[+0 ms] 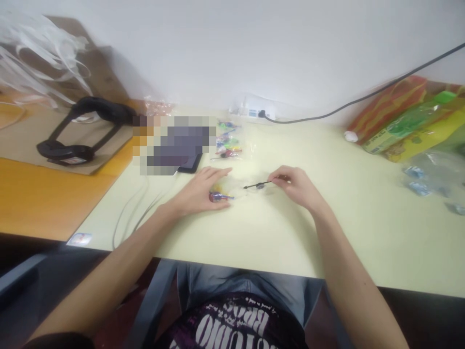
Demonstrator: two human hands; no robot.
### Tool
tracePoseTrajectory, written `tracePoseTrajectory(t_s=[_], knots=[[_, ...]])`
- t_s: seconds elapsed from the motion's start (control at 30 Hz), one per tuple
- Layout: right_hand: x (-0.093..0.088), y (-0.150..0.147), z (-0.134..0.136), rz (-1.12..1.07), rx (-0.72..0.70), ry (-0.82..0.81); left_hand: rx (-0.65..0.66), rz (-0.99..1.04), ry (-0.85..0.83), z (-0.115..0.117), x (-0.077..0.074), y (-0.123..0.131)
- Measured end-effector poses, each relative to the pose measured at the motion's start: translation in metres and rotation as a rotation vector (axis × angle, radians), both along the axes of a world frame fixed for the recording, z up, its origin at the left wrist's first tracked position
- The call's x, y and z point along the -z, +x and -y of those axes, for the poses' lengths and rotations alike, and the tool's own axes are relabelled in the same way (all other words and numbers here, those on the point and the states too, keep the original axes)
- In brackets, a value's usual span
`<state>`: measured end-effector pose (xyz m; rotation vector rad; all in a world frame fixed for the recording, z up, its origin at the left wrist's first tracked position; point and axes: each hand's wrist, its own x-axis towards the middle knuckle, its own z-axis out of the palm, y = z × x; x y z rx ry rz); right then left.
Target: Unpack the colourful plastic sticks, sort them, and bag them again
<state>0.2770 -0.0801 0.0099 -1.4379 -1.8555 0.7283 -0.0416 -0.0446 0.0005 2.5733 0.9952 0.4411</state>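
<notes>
A small blue and red toy part (pixel 218 196) is pinned against the pale worktop (pixel 356 232) by the left hand (pixel 201 191), whose fingers are laid nearly flat and close together over it, apparently so that it is kept from sliding. A thin black rod (pixel 257 184), with a small dark disc threaded on it, is pinched at its right end between the thumb and fingertips of the right hand (pixel 296 186); the rod is held almost level, just above the surface, its tip aimed at the toy part, from which it is set a little apart. Both things are found near the middle of the worktop, somewhat toward its far edge. Clear bags of coloured pieces (pixel 228 140) are kept just beyond the hands, within easy reach. A power strip (pixel 254 110) is placed at the far edge against the wall, and colourful packaging (pixel 410 118) is piled toward the far right corner. Black headphones (pixel 85 128) are left on cardboard beyond the left edge.
</notes>
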Motion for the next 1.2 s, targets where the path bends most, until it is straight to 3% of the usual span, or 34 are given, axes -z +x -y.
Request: tracePoseTrajectory(t_s=[0.23,0.47,0.77,1.03,1.2], knots=[[0.017,-0.05,-0.004,0.032,0.058,0.163,-0.02,0.023,-0.004,0.001,0.001,0.001],[0.027,-0.087,-0.002,0.232,0.011,0.34,-0.021,0.047,0.009,0.0,0.002,0.001],[0.03,-0.084,-0.014,0.021,-0.018,0.155,-0.023,0.0,0.098,-0.002,0.002,0.003],[0.028,-0.089,-0.009,-0.076,-0.07,0.098,0.0,-0.009,0.106,-0.002,0.003,0.004],[0.03,-0.093,-0.01,-0.08,0.038,0.105,0.018,-0.006,0.092,-0.002,0.002,0.005]])
